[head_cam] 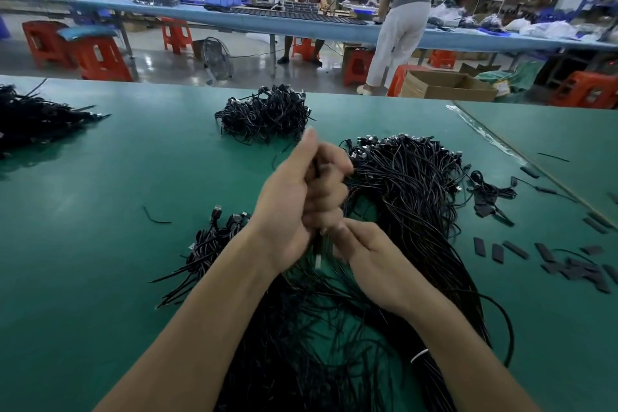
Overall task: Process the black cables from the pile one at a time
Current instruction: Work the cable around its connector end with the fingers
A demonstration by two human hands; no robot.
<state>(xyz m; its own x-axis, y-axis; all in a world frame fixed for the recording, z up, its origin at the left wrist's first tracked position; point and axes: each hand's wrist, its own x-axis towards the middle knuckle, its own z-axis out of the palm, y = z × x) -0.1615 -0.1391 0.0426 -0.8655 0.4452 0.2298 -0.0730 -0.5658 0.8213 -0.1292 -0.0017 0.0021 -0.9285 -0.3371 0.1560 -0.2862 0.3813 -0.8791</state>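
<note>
Mid-cable, I think: my left fingers (329, 192) curl round one black cable (317, 252), right fingers (346, 236) pinch its lower end. Next: set it aside, pull another from pile (411, 184).

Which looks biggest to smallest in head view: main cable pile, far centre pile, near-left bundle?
1. main pile
2. far centre pile and near-left bundle: look alike; the bundle is nearer, so unranked.

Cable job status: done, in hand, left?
Done, probably: small bundle at near left and far heap. In hand: left hand grips one cable, right hand at its lower end, grip blurred. Left: the big pile, so most remains.
</note>
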